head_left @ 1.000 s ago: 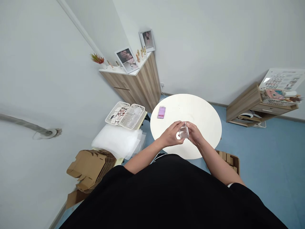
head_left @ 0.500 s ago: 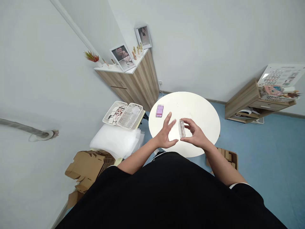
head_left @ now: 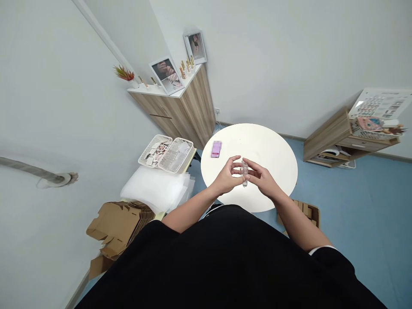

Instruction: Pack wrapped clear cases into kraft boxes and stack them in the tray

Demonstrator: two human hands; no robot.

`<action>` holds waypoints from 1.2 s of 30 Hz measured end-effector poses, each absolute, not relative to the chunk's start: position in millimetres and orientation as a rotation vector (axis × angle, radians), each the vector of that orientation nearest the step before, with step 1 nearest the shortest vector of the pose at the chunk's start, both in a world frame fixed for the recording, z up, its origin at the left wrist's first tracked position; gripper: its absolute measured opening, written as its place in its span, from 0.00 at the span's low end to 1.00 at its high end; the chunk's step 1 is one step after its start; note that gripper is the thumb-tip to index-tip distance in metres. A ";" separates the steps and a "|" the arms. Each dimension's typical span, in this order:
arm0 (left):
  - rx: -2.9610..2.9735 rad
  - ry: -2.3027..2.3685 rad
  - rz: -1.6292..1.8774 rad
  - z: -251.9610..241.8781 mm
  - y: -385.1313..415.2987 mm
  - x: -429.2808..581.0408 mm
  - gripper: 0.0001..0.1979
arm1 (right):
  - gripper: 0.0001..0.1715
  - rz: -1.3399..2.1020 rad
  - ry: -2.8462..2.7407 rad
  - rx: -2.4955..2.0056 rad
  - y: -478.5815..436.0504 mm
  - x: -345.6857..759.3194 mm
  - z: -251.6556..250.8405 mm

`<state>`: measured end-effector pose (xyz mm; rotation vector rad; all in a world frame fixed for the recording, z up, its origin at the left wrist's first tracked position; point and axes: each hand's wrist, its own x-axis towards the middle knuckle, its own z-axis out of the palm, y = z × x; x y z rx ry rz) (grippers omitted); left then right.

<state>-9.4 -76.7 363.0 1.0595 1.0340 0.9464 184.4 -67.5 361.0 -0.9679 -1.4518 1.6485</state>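
Both my hands hold a small clear plastic case point(head_left: 245, 171) on edge above the round white table point(head_left: 273, 150). My left hand point(head_left: 227, 177) grips its left side, the thumb near the lower part and the fingers curled toward it. On the other side, my right hand point(head_left: 263, 179) has its thumb and fingers closed on the case. What lies inside the case is too small to make out. A purple packet point(head_left: 216, 149), partly blurred, lies on the table to the left of my hands.
Left of the table are white baskets point(head_left: 175, 154) with small packets, white plastic sheets point(head_left: 154, 186) and stacked flat cardboard boxes point(head_left: 120, 225). A wooden cabinet point(head_left: 193, 107) stands behind. A cardboard box point(head_left: 315, 214) sits on the floor at right, near a low shelf point(head_left: 341, 133).
My left hand, spread and apart from the case before, has moved right and closed on it. My right hand still holds the case, which has turned to a narrower edge view.
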 end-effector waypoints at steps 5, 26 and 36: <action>1.021 1.096 0.959 359.0 -78.1 0.2 0.45 | 0.41 1.640 -1.342 -1.060 -63.7 180.2 352.2; 0.527 1.401 0.637 186.9 -50.7 -14.5 0.15 | 0.20 1.863 -0.416 -1.201 -69.9 188.8 173.3; 1.396 1.498 0.147 80.2 18.8 -17.7 0.13 | 0.11 1.664 -0.974 -2.015 -86.6 166.7 70.1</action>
